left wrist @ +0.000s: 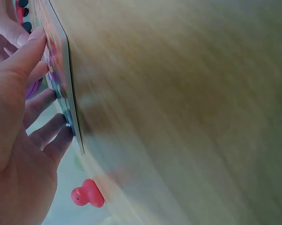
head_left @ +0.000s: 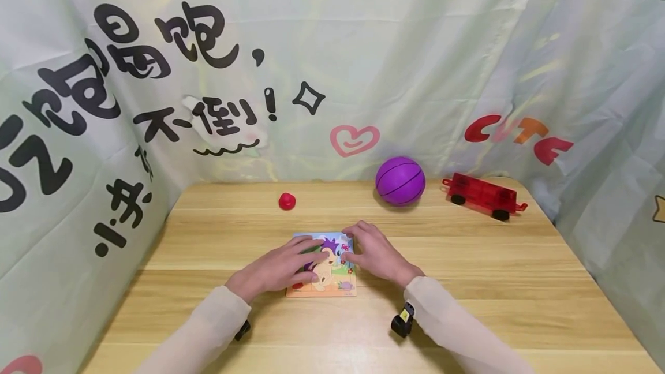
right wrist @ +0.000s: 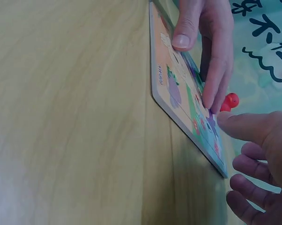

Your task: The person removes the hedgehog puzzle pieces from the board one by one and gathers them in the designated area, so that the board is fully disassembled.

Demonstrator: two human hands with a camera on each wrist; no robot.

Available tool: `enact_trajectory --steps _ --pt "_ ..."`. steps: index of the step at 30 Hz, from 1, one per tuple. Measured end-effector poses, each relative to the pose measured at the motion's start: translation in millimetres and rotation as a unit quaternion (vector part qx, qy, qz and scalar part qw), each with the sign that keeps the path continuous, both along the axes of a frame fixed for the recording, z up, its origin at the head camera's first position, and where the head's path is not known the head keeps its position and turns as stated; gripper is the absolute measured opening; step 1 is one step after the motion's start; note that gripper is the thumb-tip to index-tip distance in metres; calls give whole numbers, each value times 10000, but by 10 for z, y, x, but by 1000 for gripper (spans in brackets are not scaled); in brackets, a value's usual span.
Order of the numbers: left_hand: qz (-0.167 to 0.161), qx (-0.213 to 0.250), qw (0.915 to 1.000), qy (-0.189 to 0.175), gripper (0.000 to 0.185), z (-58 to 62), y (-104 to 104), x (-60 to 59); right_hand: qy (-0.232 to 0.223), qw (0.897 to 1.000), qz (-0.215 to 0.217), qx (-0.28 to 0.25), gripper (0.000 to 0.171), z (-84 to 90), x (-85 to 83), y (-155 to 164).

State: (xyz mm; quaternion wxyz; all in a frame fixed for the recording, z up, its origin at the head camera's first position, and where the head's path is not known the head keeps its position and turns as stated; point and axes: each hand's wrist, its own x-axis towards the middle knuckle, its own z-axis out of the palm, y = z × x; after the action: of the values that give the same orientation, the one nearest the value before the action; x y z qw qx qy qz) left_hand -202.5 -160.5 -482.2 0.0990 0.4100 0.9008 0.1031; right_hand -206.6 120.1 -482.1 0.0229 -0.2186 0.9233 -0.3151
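Observation:
A thin picture puzzle board lies flat on the table, printed with a purple-haired cartoon figure, flowers and a purple fruit. Spread over its left half is my left hand, with extended fingertips resting on the picture. My right hand is at the board's upper right, its fingers near the far corner and its thumb over the picture. In the right wrist view, that thumb reaches toward the board's surface, while the other fingers are loosely bent beside it. Neither hand grips anything. Part of the picture is hidden under my left fingers.
A small red rubber duck sits beyond the board on the wooden table. Farther right are a purple ball and a red toy wagon with black wheels. Printed cloth hangs behind the table and along both sides.

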Motion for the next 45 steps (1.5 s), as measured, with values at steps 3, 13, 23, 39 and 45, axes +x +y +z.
enact_trajectory --steps 3,13,23,39,45 --pt "-9 26 10000 -10 58 9 -3 0 -45 10000 35 76 58 -7 -6 -32" --pt "18 54 9999 -139 58 27 -4 11 -37 9993 155 338 62 29 9 -80" --pt "-66 78 9999 -67 58 6 3 -7 203 9981 -59 583 50 75 31 -130" --pt "-190 62 9997 119 58 43 -5 2 297 9949 250 931 50 167 -25 -176" --pt "-126 -45 9999 43 60 38 18 8 -107 9964 198 820 51 172 -91 -174"
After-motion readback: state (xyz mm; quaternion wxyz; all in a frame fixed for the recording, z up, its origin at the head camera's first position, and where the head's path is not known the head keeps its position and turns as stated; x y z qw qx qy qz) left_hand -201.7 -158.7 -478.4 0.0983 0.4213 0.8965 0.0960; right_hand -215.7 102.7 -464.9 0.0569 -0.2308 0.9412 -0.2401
